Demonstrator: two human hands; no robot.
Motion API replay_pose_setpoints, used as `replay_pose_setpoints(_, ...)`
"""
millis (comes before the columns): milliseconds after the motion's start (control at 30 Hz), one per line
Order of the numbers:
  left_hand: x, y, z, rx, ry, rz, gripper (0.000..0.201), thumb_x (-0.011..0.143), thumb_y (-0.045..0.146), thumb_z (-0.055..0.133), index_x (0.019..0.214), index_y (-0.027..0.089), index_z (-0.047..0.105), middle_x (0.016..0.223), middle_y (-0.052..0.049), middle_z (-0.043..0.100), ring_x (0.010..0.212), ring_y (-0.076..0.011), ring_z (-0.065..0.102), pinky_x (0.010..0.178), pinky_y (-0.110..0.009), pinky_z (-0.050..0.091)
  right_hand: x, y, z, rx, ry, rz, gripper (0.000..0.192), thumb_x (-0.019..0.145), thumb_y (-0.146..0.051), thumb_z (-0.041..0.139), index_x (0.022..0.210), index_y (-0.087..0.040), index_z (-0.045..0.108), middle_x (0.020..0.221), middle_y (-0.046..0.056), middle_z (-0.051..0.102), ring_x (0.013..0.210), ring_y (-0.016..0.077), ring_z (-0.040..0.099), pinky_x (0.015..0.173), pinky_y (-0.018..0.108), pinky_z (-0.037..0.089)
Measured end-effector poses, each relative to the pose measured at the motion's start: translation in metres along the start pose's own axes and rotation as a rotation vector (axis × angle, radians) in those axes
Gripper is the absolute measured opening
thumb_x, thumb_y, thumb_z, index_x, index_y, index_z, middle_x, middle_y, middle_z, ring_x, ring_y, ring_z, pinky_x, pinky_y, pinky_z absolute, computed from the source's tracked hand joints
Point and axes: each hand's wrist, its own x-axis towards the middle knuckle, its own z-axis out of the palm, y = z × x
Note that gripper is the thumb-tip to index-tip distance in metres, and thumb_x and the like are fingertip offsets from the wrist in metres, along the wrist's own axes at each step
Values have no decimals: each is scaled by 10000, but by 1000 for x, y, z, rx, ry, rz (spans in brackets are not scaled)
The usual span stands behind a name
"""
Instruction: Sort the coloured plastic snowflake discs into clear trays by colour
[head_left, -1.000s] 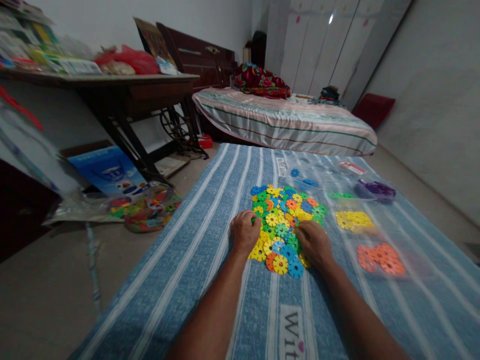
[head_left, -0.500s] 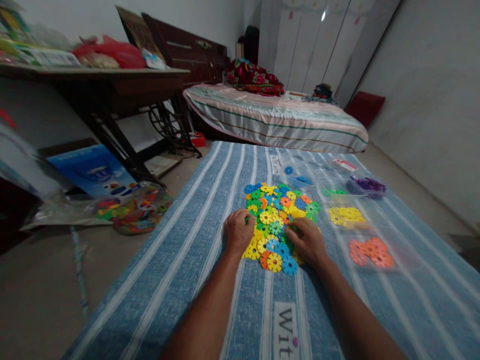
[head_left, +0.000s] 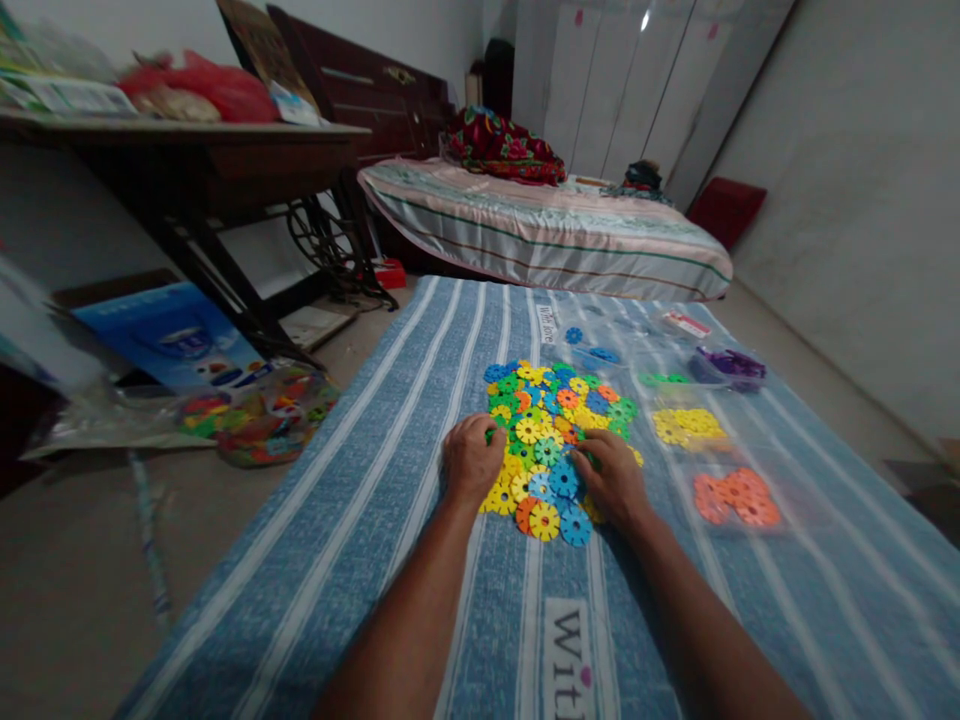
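Note:
A pile of notched plastic discs point(head_left: 545, 451) in yellow, green, blue and orange lies flat on the striped cloth. At the pile's left edge, my left hand point(head_left: 472, 460) is closed with a green notched disc point(head_left: 490, 435) pinched between thumb and fingers. My right hand point(head_left: 613, 476) rests over the pile's right side, its fingers curled together. A bit of green point(head_left: 592, 461) shows between those fingers and appears to be another notched disc, mostly hidden. Nearest to me in the pile are yellow, orange and blue discs.
Right of the pile, clear trays hold orange discs point(head_left: 739, 497), yellow discs point(head_left: 688, 427), purple discs point(head_left: 731, 364), a few green ones point(head_left: 664, 379) and blue ones point(head_left: 602, 355). Beyond the cloth-covered table point(head_left: 360, 480) stands a bed point(head_left: 540, 220). A sewing-machine table point(head_left: 225, 140) is at left.
My right hand's fingers have drawn up slightly, and green now shows between them. My left hand stays at the pile's left edge with its green disc. The view has shifted slightly.

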Motion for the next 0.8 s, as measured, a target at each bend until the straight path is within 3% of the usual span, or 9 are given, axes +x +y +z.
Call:
replay_pose_setpoints(167,0,1,-1,12,-12,-4,109,819,194,558,750,218,637,957,-40,738,976,-198,662,931,-321,479,0,0,-2,-39,87,-30,235,937,-277,495,871,-197,705,967,105,686,927,229,631,850,400,532)
replay_pose_setpoints(267,1,3,-3,16,-39,-10,110,828,205,553,762,210,641,967,-51,736,982,-209,663,928,-334,481,-1,-7,-4,0,114,-143,177,934,-284,535,941,-200,691,1046,120,675,1031,254,621,913,452,524)
replay_pose_setpoints(400,1,3,-4,15,-44,-13,104,835,216,556,775,209,641,988,-56,733,998,-212,660,945,-340,476,-5,-25,-6,70,12,-296,201,891,-353,629,1043,-232,679,1202,124,642,1230,301,546,1016,518,472)
replay_pose_setpoints(567,1,2,-3,11,-31,-14,100,834,212,556,787,218,643,971,-42,735,985,-202,660,958,-333,472,-8,-42,-3,40,-168,-354,308,856,-442,669,1064,-217,698,1290,144,614,1318,356,461,1052,572,418)
replay_pose_setpoints(800,0,1,-1,0,-17,-6,102,827,217,568,753,221,639,951,-35,735,969,-190,661,935,-314,476,-7,-32,0,68,-149,-318,251,860,-442,673,927,-202,694,1241,145,641,1277,331,507,1040,536,445)
